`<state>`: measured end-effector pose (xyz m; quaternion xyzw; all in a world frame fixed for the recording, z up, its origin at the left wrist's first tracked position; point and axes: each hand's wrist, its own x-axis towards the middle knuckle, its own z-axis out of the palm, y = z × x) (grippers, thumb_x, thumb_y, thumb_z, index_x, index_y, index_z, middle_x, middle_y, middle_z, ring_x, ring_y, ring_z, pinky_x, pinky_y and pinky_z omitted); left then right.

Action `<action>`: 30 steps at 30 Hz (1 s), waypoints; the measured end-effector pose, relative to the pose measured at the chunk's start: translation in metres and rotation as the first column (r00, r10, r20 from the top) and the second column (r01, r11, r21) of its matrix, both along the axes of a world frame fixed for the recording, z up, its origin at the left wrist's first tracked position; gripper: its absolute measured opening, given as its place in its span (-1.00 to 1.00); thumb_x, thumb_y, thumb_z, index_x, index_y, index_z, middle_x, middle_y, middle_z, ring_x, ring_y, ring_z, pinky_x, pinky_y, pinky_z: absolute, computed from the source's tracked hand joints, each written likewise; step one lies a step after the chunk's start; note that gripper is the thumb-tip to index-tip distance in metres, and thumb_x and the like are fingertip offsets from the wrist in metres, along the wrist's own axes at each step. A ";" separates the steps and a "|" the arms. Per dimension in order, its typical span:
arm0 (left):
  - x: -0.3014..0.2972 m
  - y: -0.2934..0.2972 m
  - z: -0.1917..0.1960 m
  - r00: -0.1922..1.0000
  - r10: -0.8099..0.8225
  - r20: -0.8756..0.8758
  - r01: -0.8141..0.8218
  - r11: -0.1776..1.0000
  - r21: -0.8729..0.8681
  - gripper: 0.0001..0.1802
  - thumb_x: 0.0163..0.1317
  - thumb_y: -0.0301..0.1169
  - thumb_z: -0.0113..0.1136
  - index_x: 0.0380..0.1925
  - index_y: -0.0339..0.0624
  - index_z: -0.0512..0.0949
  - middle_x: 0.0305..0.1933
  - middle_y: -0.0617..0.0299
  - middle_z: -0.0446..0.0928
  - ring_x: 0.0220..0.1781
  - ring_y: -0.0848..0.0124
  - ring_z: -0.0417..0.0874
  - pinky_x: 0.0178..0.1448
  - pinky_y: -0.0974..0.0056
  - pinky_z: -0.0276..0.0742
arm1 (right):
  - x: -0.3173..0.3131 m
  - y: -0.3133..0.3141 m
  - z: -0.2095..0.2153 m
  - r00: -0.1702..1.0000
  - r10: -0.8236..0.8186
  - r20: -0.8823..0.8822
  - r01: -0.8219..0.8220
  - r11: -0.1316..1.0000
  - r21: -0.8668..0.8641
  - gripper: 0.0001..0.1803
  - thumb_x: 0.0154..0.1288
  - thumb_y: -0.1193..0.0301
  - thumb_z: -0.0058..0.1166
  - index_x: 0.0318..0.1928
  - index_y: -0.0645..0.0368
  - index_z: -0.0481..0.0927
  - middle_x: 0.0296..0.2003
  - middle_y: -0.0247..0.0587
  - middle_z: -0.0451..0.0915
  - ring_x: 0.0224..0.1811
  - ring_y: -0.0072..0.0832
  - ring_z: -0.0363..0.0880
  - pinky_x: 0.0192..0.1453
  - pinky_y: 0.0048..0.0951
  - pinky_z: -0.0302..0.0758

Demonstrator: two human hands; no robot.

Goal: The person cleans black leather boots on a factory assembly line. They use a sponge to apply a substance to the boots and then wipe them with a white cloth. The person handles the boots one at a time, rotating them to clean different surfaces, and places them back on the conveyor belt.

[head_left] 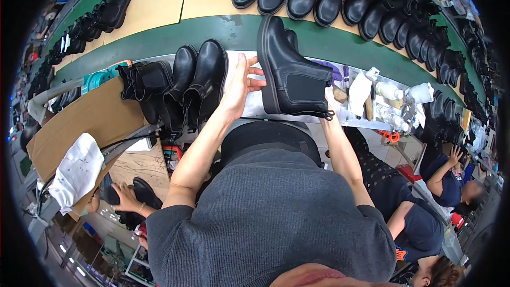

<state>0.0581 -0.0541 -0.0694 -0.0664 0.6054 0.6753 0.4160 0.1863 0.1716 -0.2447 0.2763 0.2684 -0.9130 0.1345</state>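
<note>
Black elastic-sided ankle boot [289, 72] held upright, left hand [241, 82] open with fingers on its sole edge, right hand [330, 97] mostly hidden behind the heel, grip unclear, boot pair [199, 82] beside on the desk [249, 106]

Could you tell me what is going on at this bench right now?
A person holds a black ankle boot up over the workbench. The left hand lies flat against its sole side, and the right hand is mostly hidden behind its top. More black boots stand on the bench to the left, and a row sits on the green conveyor beyond.
</note>
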 end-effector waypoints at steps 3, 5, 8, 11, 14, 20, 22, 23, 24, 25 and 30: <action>0.001 0.001 0.008 1.000 -0.010 -0.011 0.010 1.000 0.011 -0.04 0.31 0.39 -0.48 0.34 -0.23 0.23 -0.05 0.17 0.40 -0.07 0.39 0.46 0.13 0.19 0.29 | 0.007 0.001 0.001 0.990 -0.141 -0.002 0.141 0.988 0.055 -0.34 0.45 -0.12 -0.26 0.14 0.23 0.48 0.03 -0.22 0.56 0.12 -0.51 0.49 0.18 -0.36 0.45; -0.003 0.000 0.006 1.000 -0.019 0.016 0.018 0.999 0.043 -0.03 0.29 0.41 -0.48 0.36 -0.18 0.20 0.06 0.09 0.41 0.04 0.29 0.45 0.17 0.13 0.28 | 0.019 0.008 0.000 0.979 -0.206 -0.004 0.203 0.963 0.177 -0.35 0.46 -0.10 -0.26 0.13 0.23 0.49 0.02 -0.24 0.57 0.11 -0.52 0.50 0.18 -0.36 0.45; -0.005 -0.003 -0.027 0.963 0.120 0.243 -0.144 0.986 0.082 -0.06 0.28 0.41 -0.44 0.39 -0.10 0.14 0.33 0.02 0.32 0.35 0.14 0.32 0.38 -0.03 0.17 | -0.015 -0.009 0.115 0.996 -0.053 -0.074 0.083 0.864 0.497 -0.28 0.43 -0.15 -0.23 0.20 0.27 0.45 0.03 -0.21 0.57 0.14 -0.41 0.46 0.19 -0.35 0.36; -0.005 0.001 -0.080 0.833 0.021 0.553 -0.299 0.858 0.417 -0.12 0.30 0.36 -0.37 0.32 -0.13 0.26 0.31 -0.01 0.35 0.32 0.10 0.40 0.39 -0.03 0.30 | -0.026 -0.008 0.138 0.992 0.044 -0.121 0.044 0.768 0.639 -0.10 0.40 -0.27 -0.44 0.21 0.38 0.41 0.05 -0.10 0.55 0.13 -0.38 0.44 0.28 -0.40 0.23; 0.002 0.019 -0.069 0.875 -0.044 0.482 -0.213 0.859 0.466 -0.13 0.33 0.33 -0.39 0.31 -0.16 0.28 0.28 -0.03 0.38 0.27 0.11 0.46 0.35 0.02 0.38 | -0.027 -0.008 0.132 0.992 0.044 -0.122 0.060 0.672 0.739 -0.02 0.39 -0.30 -0.57 0.22 0.45 0.39 0.07 -0.05 0.53 0.12 -0.38 0.43 0.30 -0.38 0.23; -0.012 0.034 -0.067 0.922 0.092 0.376 -0.258 0.871 0.419 -0.14 0.35 0.30 -0.43 0.31 -0.21 0.27 0.24 -0.07 0.40 0.26 0.14 0.46 0.35 0.12 0.39 | -0.026 -0.024 0.137 0.991 0.045 -0.123 0.110 0.222 0.969 -0.31 0.50 -0.07 -0.38 0.19 0.37 0.32 -0.20 0.10 0.60 -0.12 -0.24 0.59 0.01 -0.27 0.43; -0.012 0.033 -0.057 0.947 0.112 0.300 -0.227 0.895 0.383 -0.14 0.36 0.29 -0.44 0.30 -0.23 0.26 0.23 -0.08 0.40 0.26 0.15 0.46 0.35 0.16 0.39 | -0.029 -0.030 0.133 0.986 0.003 -0.166 0.162 0.203 0.966 -0.35 0.48 -0.06 -0.32 0.17 0.33 0.25 -0.25 0.17 0.57 -0.15 0.08 0.55 -0.07 -0.15 0.39; -0.012 0.031 -0.049 0.974 0.062 0.216 -0.142 0.916 0.375 -0.10 0.33 0.33 -0.41 0.32 -0.23 0.24 0.21 -0.02 0.41 0.22 0.17 0.47 0.31 0.15 0.41 | -0.032 -0.033 0.126 0.961 -0.072 -0.267 0.274 0.124 0.954 -0.37 0.48 -0.06 -0.31 0.13 0.33 0.29 -0.25 0.16 0.57 -0.12 0.03 0.56 -0.07 -0.19 0.39; -0.021 0.024 -0.059 0.952 -0.083 0.295 -0.103 0.821 0.562 -0.10 0.30 0.35 -0.36 0.29 -0.22 0.26 0.19 -0.01 0.43 0.18 0.19 0.50 0.27 0.15 0.44 | -0.035 -0.036 0.125 0.949 -0.104 -0.298 0.311 0.153 0.938 -0.38 0.48 -0.05 -0.30 0.10 0.33 0.33 -0.24 0.11 0.58 -0.10 -0.06 0.56 -0.07 -0.23 0.40; -0.033 0.013 -0.083 0.912 -0.236 0.336 -0.090 0.684 0.724 -0.10 0.28 0.36 -0.31 0.27 -0.21 0.29 0.17 0.00 0.45 0.13 0.21 0.53 0.22 0.14 0.46 | -0.039 -0.038 0.124 0.935 -0.133 -0.329 0.349 0.180 0.920 -0.39 0.48 -0.05 -0.29 0.06 0.33 0.37 -0.24 0.06 0.58 -0.08 -0.14 0.57 -0.06 -0.28 0.40; -0.011 -0.001 -0.057 0.869 -0.133 -0.476 0.247 0.951 0.185 -0.33 0.33 -0.01 -0.05 0.27 -0.28 0.29 0.10 0.02 0.49 -0.06 0.29 0.54 0.09 0.20 0.49 | -0.023 -0.002 0.096 0.956 -0.215 -0.200 0.265 0.925 0.274 -0.43 0.49 0.00 -0.22 0.01 0.35 0.45 -0.19 -0.18 0.58 -0.04 -0.43 0.52 0.05 -0.43 0.40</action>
